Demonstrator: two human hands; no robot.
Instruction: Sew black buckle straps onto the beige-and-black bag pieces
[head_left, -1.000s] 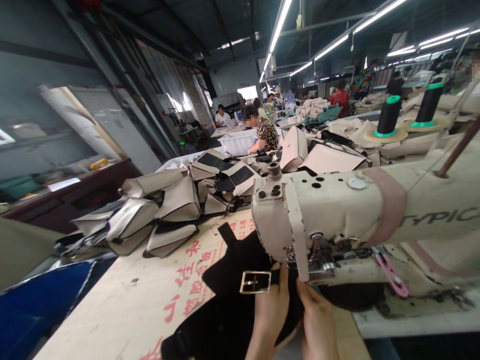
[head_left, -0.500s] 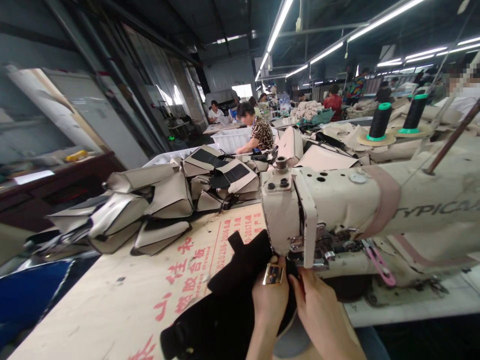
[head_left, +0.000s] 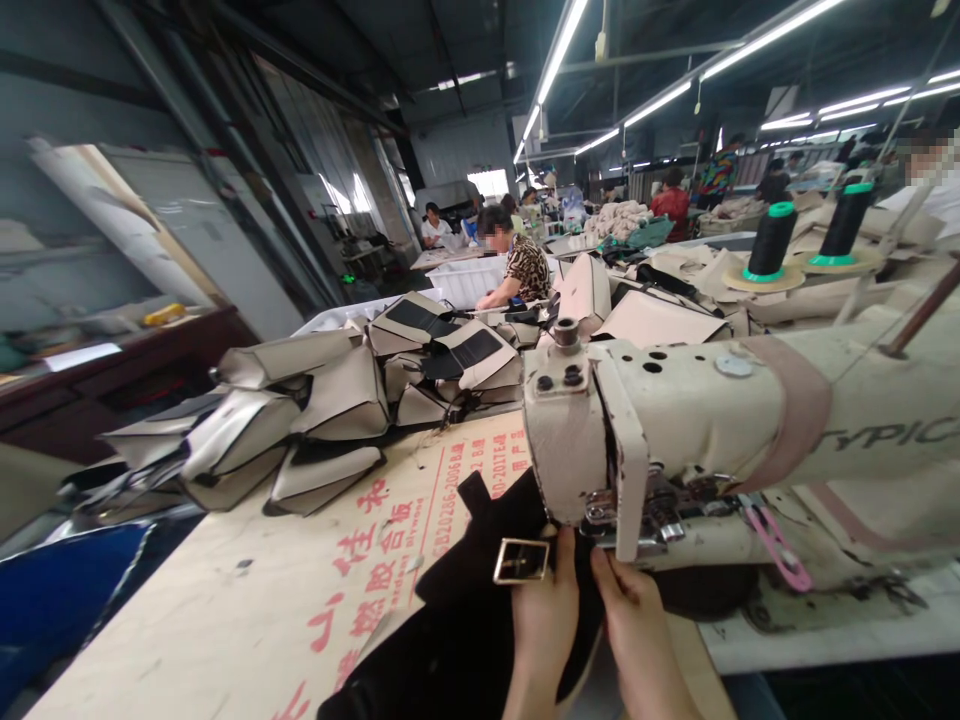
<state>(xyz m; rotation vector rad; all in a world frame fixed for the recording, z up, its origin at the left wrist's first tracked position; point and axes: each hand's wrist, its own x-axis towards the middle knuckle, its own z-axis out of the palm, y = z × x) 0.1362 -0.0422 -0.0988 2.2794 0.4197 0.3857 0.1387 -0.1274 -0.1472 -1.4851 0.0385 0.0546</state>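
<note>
Black material (head_left: 450, 640), apparently a bag part with a strap end, lies under the head of a sewing machine (head_left: 555, 440). A gold rectangular buckle (head_left: 521, 561) sits on it, just left of my left hand's fingers. My left hand (head_left: 545, 610) presses and grips the black material close to the needle area, fingers closed. Beside it my right hand (head_left: 634, 610) pinches the material's right edge below the machine's presser area. The needle and the stitched spot are hidden behind the machine head and my fingers.
Several beige bags with black trim (head_left: 341, 390) are heaped behind the plywood table (head_left: 285, 580). Black thread cones (head_left: 772, 243) stand behind the machine, and a pink clip-like piece (head_left: 780, 545) hangs on it. A co-worker (head_left: 521, 265) sits beyond the heap.
The gold buckle has moved left and turned to show its frame more fully. My right hand has shifted slightly down and its fingers show more clearly. The camera view has shifted a little.
</note>
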